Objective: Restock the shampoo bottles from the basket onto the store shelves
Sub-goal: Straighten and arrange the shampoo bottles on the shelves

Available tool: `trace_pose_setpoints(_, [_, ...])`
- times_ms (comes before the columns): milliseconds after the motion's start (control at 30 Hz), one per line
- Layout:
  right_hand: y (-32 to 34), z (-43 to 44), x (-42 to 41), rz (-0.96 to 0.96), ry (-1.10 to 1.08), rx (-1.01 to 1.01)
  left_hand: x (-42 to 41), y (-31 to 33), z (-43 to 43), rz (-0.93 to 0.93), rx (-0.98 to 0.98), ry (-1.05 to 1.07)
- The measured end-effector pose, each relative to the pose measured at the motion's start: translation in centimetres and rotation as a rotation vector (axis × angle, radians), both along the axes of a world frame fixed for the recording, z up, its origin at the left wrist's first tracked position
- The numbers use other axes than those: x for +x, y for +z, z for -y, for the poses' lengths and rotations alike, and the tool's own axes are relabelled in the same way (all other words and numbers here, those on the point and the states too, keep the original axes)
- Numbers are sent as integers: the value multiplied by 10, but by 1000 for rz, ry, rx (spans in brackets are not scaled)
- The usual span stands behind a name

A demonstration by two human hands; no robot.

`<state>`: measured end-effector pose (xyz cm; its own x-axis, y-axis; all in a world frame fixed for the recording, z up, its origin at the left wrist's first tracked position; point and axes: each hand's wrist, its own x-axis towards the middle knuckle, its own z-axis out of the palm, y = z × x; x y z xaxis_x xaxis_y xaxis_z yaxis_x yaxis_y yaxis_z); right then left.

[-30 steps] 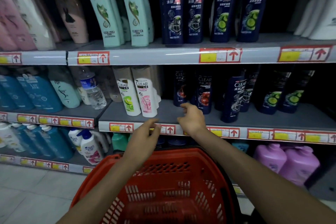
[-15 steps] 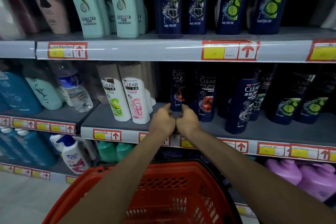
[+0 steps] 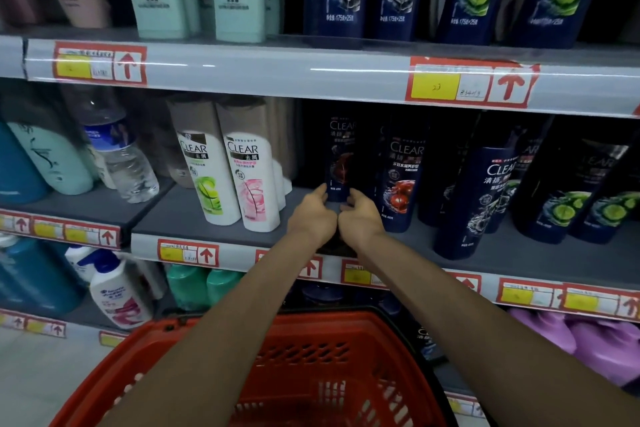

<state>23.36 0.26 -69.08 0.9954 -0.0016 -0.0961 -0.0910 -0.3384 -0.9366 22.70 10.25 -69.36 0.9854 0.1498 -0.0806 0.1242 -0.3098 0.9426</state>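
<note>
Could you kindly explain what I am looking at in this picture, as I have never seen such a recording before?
There is no machine here: a person wears a camera on the head, so the picture looks forward and down along both arms. The left hand and right hand grip the base of a dark bottle standing on the middle shelf, beside two white bottles. A red basket sits below the arms.

Glossy plastic shampoo bottle (image 3: 341,163); matt grey shelf (image 3: 194,215); perforated plastic basket (image 3: 311,374).
</note>
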Motion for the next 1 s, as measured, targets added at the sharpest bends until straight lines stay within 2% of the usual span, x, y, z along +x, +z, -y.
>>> trace_pose_setpoints(267, [-2, -4, 14, -57, -32, 88, -1, 5, 1, -36, 129, -22])
trace_pose_setpoints(500, [1, -4, 10, -40, -42, 73, 5, -3, 1, -22, 265, -32])
trace_pose_setpoints(633, [11, -4, -6, -27, -24, -6, -4, 3, 2, -36, 262, -58])
trace_pose_setpoints(800, [28, 15, -49, 6, -36, -144, 2, -14, -9, 41, 257, -44])
trace_pose_setpoints(1000, [43, 57, -73, 33, -226, -226, -33, 18, 16, 134, 213, -81])
